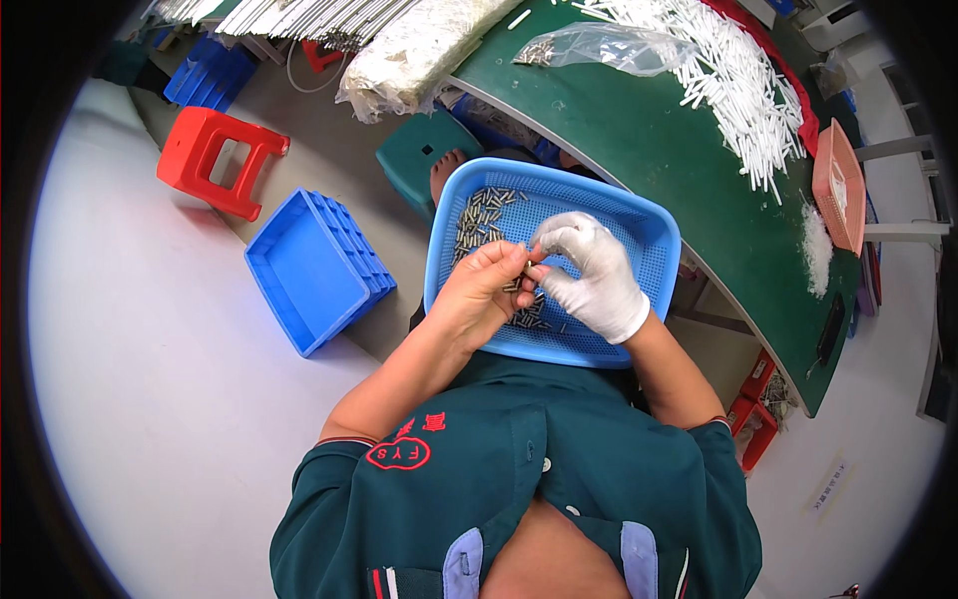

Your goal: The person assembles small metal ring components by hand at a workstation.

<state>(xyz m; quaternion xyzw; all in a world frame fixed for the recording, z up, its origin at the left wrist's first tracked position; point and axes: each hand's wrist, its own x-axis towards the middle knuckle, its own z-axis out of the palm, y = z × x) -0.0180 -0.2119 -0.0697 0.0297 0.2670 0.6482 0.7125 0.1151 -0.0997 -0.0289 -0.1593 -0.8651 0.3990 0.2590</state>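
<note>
A blue perforated plastic basket (pixel 654 270) rests on my lap, with many short metal cylinders (pixel 485 210) heaped along its left and lower side. Over its middle, my bare left hand (pixel 477 295) and my right hand (pixel 591 275) meet fingertip to fingertip. A white glove covers the right hand, leaving the thumb and index fingertips bare. Both hands are closed in a pinch on one small metal cylinder (pixel 529 268), mostly covered by the fingers. Its exact shape is too small to make out.
The green table (pixel 639 130) curves past on the right, bearing a pile of white sticks (pixel 738 90), a clear plastic bag (pixel 619 48) and a pink basket (pixel 838 190). To the left stand a blue crate (pixel 309 270), a red stool (pixel 215 160) and a green stool (pixel 409 150).
</note>
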